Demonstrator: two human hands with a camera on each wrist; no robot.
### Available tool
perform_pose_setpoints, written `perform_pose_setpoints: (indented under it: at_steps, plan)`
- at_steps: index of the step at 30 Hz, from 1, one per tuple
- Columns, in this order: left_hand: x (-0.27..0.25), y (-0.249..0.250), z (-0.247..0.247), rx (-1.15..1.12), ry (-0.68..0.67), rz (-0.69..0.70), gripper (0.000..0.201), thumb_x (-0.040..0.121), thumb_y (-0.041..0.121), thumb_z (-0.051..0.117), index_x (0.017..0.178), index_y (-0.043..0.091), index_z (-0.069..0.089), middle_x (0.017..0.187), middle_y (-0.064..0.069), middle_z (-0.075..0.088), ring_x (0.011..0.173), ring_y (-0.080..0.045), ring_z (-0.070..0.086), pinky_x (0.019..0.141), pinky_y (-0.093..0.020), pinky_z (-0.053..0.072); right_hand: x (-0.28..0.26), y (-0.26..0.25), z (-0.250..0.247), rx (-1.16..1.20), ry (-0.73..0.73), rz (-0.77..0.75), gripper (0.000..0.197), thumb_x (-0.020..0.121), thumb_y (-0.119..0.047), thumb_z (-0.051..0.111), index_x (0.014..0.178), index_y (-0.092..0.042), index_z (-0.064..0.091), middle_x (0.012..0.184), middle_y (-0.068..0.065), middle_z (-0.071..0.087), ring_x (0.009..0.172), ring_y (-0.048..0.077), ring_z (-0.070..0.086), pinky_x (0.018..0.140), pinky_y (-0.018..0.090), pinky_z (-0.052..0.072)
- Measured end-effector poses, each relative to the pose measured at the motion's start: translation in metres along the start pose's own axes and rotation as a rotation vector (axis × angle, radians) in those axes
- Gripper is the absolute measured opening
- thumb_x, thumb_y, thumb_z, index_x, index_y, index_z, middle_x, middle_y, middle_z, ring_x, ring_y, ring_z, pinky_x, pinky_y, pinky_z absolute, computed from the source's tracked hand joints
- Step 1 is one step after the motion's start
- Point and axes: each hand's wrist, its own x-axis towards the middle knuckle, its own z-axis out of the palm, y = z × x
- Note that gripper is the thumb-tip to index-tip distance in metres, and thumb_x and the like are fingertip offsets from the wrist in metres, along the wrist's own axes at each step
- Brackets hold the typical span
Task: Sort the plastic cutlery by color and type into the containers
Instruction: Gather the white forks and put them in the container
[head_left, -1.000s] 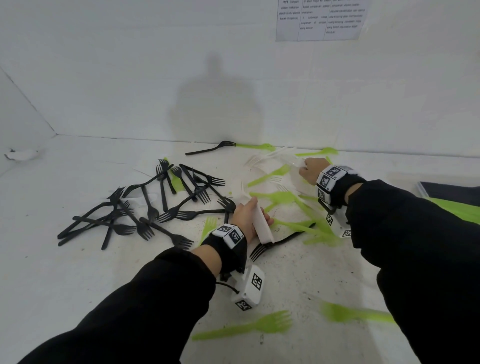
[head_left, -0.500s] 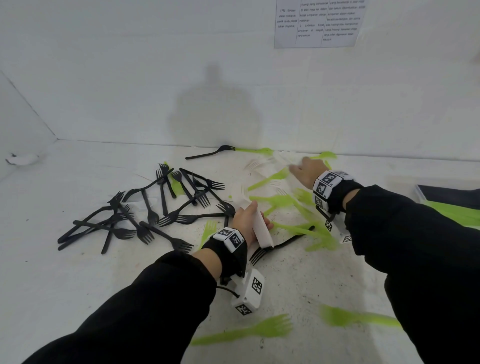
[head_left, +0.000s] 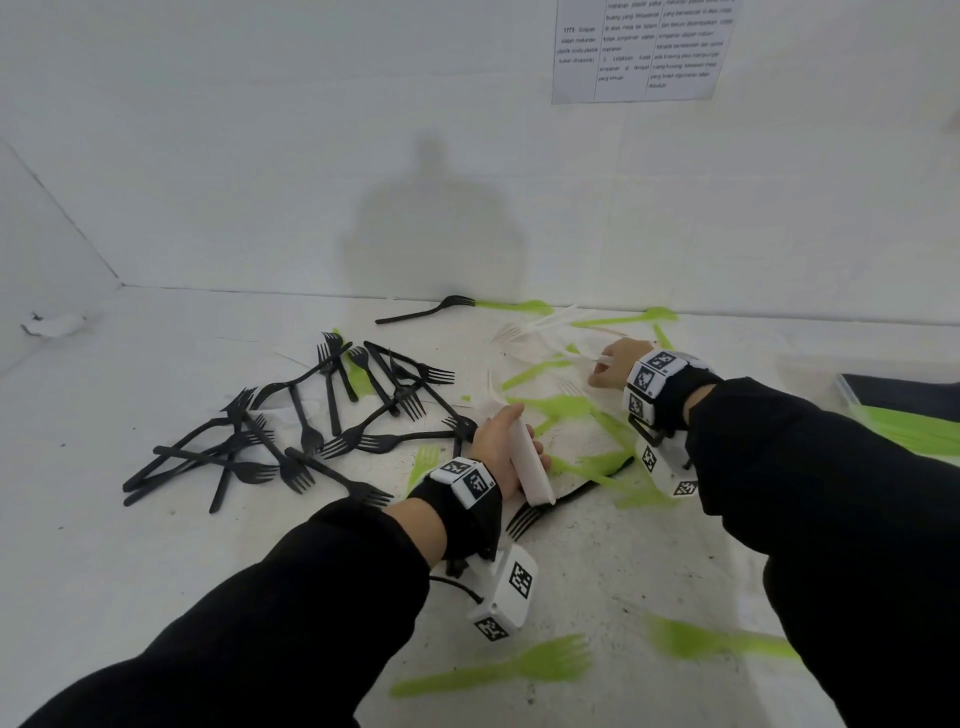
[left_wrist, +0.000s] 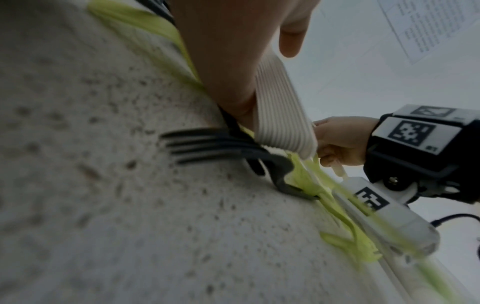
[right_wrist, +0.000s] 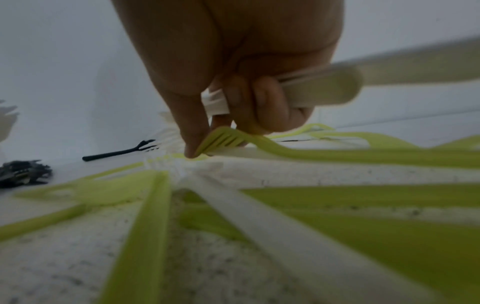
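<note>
Table (head_left: 130, 571): white, speckled top, walled at the far and left sides, cutlery strewn across it.

Black forks (head_left: 291, 431): a loose, crossing pile at the left-centre; one more (head_left: 426, 312) lies alone against the far wall.

Green forks (head_left: 566, 410): scattered in the middle, between and under my hands; two more lie near me, one (head_left: 498, 670) below my left wrist and one (head_left: 717, 642) blurred at the right.

White forks (head_left: 535, 332): a small scatter at the far side, just left of my right hand.

Container (head_left: 904, 400): at the right edge, holding green pieces, partly hidden by my sleeve.

My left hand (head_left: 501, 447): fingers wrapped round a stack of white handles (head_left: 530, 467), its lower end over a black fork (left_wrist: 221, 146).

My right hand (head_left: 615, 364): fingers curled round white handles (right_wrist: 322, 88), thumb tip (right_wrist: 193, 144) touching the prongs of a green fork (right_wrist: 226, 138).
</note>
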Motion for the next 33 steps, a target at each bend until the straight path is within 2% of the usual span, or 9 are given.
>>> perform_pose_setpoints:
  at_steps: [6,10,14,18,20,23,26,30,33]
  plan:
    - [-0.003,0.002,0.0,-0.028,0.04,0.059,0.025,0.09,0.022,0.055,0.101,0.005,0.041,0.067,-0.006,0.041,0.047,-0.018,0.044,0.041,-0.022,0.042,-0.005,0.008,-0.022,0.17,0.109,0.054,0.048,0.092,-0.034,0.054,0.13,-0.004,0.049,0.136,0.014,0.048,0.127,0.029,0.044,0.1,0.031,0.036]
    - [-0.008,0.007,0.003,-0.016,0.036,0.072,0.025,0.089,0.023,0.055,0.1,0.007,0.04,0.068,-0.004,0.041,0.043,-0.016,0.043,0.042,-0.021,0.042,-0.01,0.009,-0.033,0.152,0.146,0.039,0.039,0.09,-0.039,0.054,0.113,-0.008,0.06,0.12,0.013,0.058,0.119,0.029,0.051,0.086,0.028,0.038]
    - [-0.011,0.013,0.003,0.009,0.017,0.053,0.021,0.088,0.024,0.054,0.082,0.007,0.042,0.064,-0.004,0.04,0.041,-0.015,0.042,0.045,-0.023,0.041,-0.015,0.008,-0.035,0.164,0.262,-0.012,0.052,0.092,-0.039,0.053,0.133,-0.008,0.048,0.139,0.012,0.046,0.129,0.028,0.043,0.102,0.03,0.033]
    - [-0.013,0.014,0.001,0.022,0.028,0.061,0.02,0.088,0.022,0.053,0.08,0.008,0.042,0.065,-0.004,0.041,0.045,-0.016,0.042,0.045,-0.023,0.04,-0.018,0.005,-0.036,0.18,0.164,-0.039,0.039,0.091,-0.035,0.055,0.115,-0.005,0.06,0.109,0.014,0.06,0.112,0.031,0.055,0.077,0.027,0.037]
    - [-0.014,0.013,0.001,0.026,0.038,0.068,0.018,0.089,0.021,0.053,0.087,0.007,0.042,0.066,-0.004,0.041,0.048,-0.017,0.042,0.044,-0.023,0.041,-0.021,0.006,-0.036,0.255,0.126,-0.067,0.036,0.09,-0.032,0.058,0.109,-0.003,0.062,0.094,0.011,0.058,0.107,0.032,0.058,0.073,0.026,0.035]
    - [-0.014,0.01,-0.001,0.028,0.043,0.063,0.019,0.088,0.021,0.053,0.093,0.007,0.041,0.066,-0.005,0.042,0.048,-0.017,0.043,0.044,-0.023,0.042,-0.027,0.002,-0.034,0.355,0.153,-0.062,0.025,0.091,-0.027,0.056,0.102,-0.006,0.064,0.087,0.009,0.057,0.09,0.027,0.056,0.062,0.027,0.04]
    - [-0.016,0.011,0.001,0.024,0.019,0.042,0.022,0.089,0.022,0.052,0.077,0.006,0.043,0.063,-0.005,0.04,0.049,-0.017,0.041,0.048,-0.025,0.04,-0.036,-0.01,-0.033,0.333,0.156,-0.108,0.028,0.093,-0.024,0.048,0.091,-0.002,0.066,0.08,0.009,0.053,0.075,0.023,0.048,0.052,0.021,0.03]
    - [-0.021,0.013,0.006,0.003,-0.003,0.048,0.027,0.091,0.021,0.047,0.067,0.009,0.043,0.061,-0.004,0.038,0.05,-0.017,0.039,0.052,-0.028,0.037,-0.057,-0.033,-0.02,0.434,-0.011,-0.227,0.024,0.094,-0.02,0.048,0.085,-0.005,0.066,0.071,0.003,0.054,0.049,0.007,0.041,0.038,0.012,0.036]
    - [-0.022,0.012,0.01,0.005,-0.008,0.057,0.024,0.094,0.024,0.042,0.073,0.012,0.047,0.066,-0.003,0.042,0.055,-0.017,0.04,0.054,-0.028,0.037,-0.072,-0.049,0.0,0.512,-0.088,-0.248,0.013,0.092,-0.017,0.051,0.088,-0.011,0.062,0.078,0.002,0.06,0.049,0.008,0.041,0.04,0.016,0.032]
